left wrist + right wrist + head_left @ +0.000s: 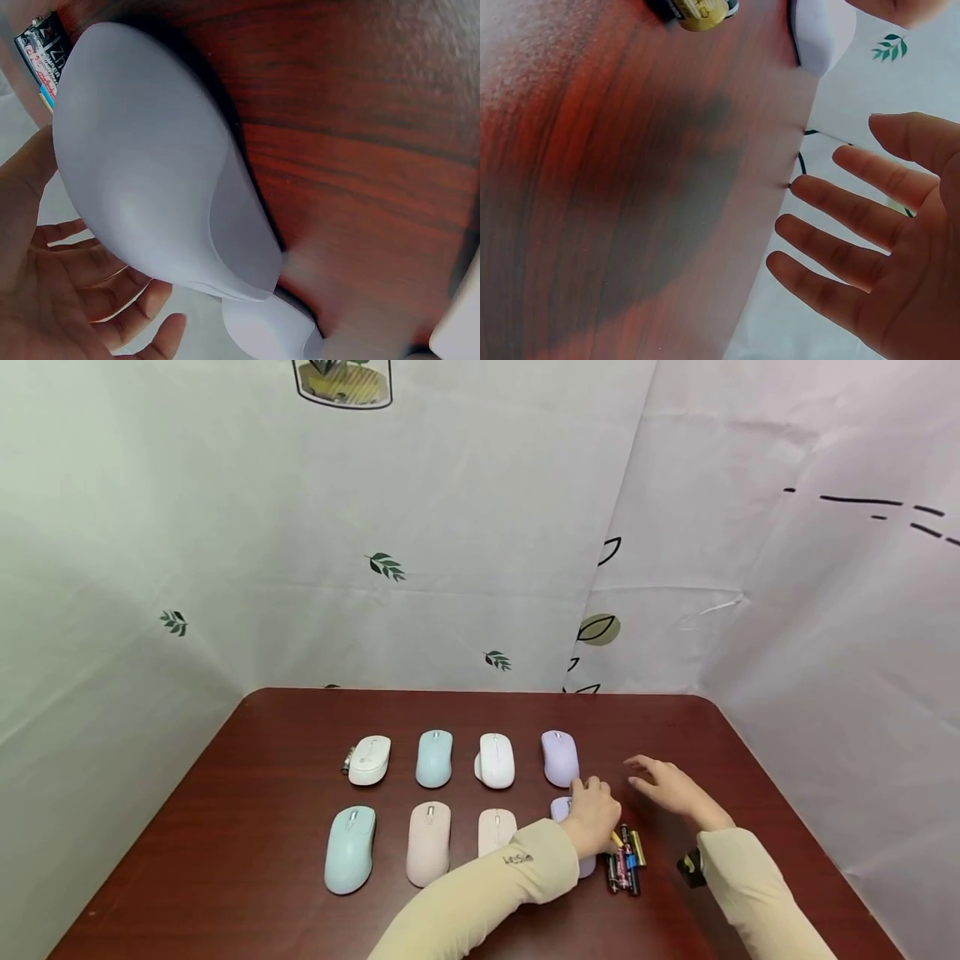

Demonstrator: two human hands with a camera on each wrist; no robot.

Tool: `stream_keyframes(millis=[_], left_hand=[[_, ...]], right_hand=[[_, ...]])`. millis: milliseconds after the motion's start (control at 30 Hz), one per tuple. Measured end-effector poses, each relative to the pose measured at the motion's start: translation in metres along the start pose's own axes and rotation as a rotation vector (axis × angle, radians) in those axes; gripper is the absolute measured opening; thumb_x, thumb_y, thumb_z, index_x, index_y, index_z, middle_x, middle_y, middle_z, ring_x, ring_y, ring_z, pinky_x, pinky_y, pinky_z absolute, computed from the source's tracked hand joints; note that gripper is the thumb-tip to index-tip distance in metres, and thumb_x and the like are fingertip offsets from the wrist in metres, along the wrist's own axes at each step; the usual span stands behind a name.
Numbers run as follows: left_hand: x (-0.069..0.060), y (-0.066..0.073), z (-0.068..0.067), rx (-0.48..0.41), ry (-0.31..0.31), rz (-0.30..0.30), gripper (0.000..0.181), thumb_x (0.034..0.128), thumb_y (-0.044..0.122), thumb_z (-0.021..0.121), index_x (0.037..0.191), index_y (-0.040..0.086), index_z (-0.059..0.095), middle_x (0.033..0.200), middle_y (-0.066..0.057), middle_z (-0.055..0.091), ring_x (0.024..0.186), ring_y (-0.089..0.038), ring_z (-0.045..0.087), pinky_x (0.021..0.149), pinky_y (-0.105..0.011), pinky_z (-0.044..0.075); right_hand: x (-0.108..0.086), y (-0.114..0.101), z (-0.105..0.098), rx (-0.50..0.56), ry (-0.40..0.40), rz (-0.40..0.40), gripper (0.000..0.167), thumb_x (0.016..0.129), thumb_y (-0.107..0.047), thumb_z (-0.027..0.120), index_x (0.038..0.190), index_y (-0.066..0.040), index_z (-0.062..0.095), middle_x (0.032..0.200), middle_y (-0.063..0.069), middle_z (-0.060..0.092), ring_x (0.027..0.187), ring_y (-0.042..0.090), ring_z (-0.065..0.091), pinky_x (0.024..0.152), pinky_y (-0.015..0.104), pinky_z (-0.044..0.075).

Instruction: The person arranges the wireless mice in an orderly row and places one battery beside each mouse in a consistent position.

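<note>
My left hand [592, 817] is over the near lavender computer mouse [587, 867], which it partly covers. In the left wrist view that mouse [142, 150] fills the foreground. The left fingers are loosely bent with nothing visible in them, and the thumb tip is hidden behind the mouse; contact cannot be told. Right beside this hand lies a cluster of small batteries [622, 868] in black, pink, blue and gold. My right hand [670, 789] hovers beyond the batteries to the right, its fingers spread apart and holding nothing in the right wrist view.
Two rows of mice stand on the dark red table [225, 827]. Farther back are a white mouse [370, 760], a light blue one [434, 758], another white one [497, 760] and a lavender one [560, 758]. Nearer are a blue mouse [350, 850] and pink mice [429, 843].
</note>
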State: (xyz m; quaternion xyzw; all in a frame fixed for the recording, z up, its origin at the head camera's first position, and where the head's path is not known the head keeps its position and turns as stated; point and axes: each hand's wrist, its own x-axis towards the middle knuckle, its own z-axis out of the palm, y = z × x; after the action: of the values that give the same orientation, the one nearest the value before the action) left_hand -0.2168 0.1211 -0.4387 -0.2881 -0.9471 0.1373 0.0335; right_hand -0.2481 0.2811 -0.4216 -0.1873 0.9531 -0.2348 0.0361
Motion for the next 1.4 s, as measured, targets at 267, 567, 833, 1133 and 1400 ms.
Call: stream_keyframes(millis=[267,567,833,1133,1400], left_hand=[[-0.004,-0.005,0.001,-0.059,0.041,0.012,0.045,0.064,0.072,0.068,0.088,0.035,0.069,0.104,0.008,0.058,0.099,-0.01,0.048,0.082,-0.032,0.04],[-0.017,-0.019,-0.003,-0.17,0.009,0.098,0.049,0.0671,0.069,0.068,0.093,0.027,0.065,0.1,0.009,0.057,0.095,-0.01,0.05,0.081,-0.034,0.04],[-0.03,-0.032,-0.004,-0.188,0.012,0.136,0.04,0.0664,0.066,0.07,0.08,0.029,0.065,0.094,0.011,0.059,0.089,-0.008,0.05,0.078,-0.033,0.039],[-0.043,-0.053,-0.01,-0.16,0.115,0.15,0.049,0.0669,0.064,0.07,0.093,0.023,0.065,0.095,0.009,0.058,0.087,-0.008,0.049,0.075,-0.031,0.039],[-0.058,-0.072,-0.004,-0.114,0.169,0.165,0.053,0.066,0.062,0.07,0.097,0.02,0.066,0.097,0.008,0.059,0.09,-0.01,0.05,0.071,-0.029,0.036]], right_hand=[[0.0,0.0,0.004,0.015,-0.01,-0.014,0.032,0.093,-0.008,0.054,0.119,0.01,0.053,0.115,0.029,0.06,0.102,0.043,0.06,0.081,0.051,0.051],[-0.001,-0.003,0.005,0.021,-0.044,-0.023,0.033,0.092,-0.009,0.055,0.119,0.01,0.053,0.116,0.03,0.059,0.104,0.044,0.06,0.082,0.051,0.05],[-0.001,-0.009,0.008,0.027,-0.073,-0.053,0.033,0.092,-0.01,0.056,0.118,0.011,0.053,0.112,0.03,0.06,0.102,0.043,0.06,0.08,0.05,0.051],[0.006,-0.02,0.01,0.014,-0.07,-0.065,0.032,0.093,-0.01,0.055,0.119,0.008,0.055,0.115,0.027,0.061,0.103,0.041,0.061,0.082,0.05,0.051],[0.012,-0.035,0.012,-0.017,-0.07,-0.115,0.032,0.093,-0.01,0.056,0.12,0.006,0.056,0.117,0.024,0.061,0.107,0.04,0.059,0.086,0.051,0.049]])
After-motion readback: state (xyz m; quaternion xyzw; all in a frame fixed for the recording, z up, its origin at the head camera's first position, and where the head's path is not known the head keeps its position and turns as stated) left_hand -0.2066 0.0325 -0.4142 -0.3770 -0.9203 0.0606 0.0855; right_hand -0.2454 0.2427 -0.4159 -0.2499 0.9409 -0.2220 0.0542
